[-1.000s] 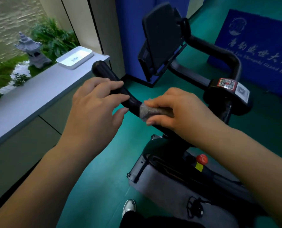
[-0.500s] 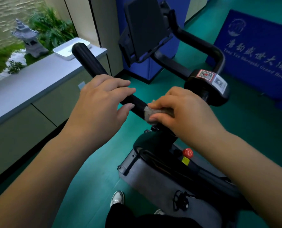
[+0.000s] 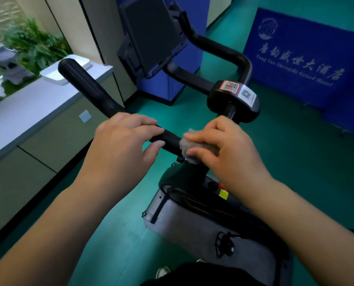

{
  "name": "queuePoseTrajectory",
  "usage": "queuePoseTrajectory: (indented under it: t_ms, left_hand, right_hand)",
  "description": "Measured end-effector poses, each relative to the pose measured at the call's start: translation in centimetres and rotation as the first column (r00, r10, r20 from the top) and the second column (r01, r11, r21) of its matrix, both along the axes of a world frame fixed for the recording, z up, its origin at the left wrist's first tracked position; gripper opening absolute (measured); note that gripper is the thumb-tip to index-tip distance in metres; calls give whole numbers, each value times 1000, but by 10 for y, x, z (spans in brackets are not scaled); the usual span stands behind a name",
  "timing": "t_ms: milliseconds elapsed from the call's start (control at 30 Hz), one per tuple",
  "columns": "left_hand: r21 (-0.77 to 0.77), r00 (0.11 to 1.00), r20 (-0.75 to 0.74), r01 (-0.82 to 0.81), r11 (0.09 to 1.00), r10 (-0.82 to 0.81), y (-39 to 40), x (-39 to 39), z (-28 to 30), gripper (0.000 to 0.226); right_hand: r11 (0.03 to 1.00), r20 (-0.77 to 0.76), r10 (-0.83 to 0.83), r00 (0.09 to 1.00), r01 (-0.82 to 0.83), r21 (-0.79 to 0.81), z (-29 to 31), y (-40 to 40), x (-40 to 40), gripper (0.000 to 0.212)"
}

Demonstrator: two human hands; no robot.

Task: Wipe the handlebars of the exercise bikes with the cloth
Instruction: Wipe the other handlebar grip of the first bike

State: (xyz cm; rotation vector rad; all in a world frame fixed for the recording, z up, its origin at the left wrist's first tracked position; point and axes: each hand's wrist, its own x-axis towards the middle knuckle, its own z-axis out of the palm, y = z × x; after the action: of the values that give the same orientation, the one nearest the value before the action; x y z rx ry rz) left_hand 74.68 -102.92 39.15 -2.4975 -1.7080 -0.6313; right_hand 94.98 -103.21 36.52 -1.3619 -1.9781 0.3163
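Here the black handlebar (image 3: pixel 89 87) runs from its rounded end at 10 o'clock down toward the frame's middle, where the hands cover it. The left hand (image 3: pixel 120 149) curls over the bar, thumb beneath. Just beside it at 3 o'clock, the right hand (image 3: pixel 227 149) wraps the grey cloth (image 3: pixel 189 144) around the bar; most of the cloth is hidden under the fingers.

Handlebar (image 3: pixel 93 90): black, padded, tubular, angled upward to the left of the bike's stem. Cloth (image 3: pixel 189 145): grey, bunched, wrapped around the handlebar beside the stem.
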Motion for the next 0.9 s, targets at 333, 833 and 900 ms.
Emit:
queuePoseTrajectory:
  t_ms: [333,833,900]
  left_hand:
    - [2,999,18,50,999,-50,9,-3,0,28]
    - [19,966,194,-175,984,168,17,23,-1,26]
    - [27,957,205,-216,976,206,18,28,-1,25]
  right_hand:
    - [982,-52,-184,982,181,-58,-2,0,0,25]
    - [995,-56,-91,994,89,-41,-8,28,52,29]
    - [996,40,-89,995,88,35,-4,44,64,26]
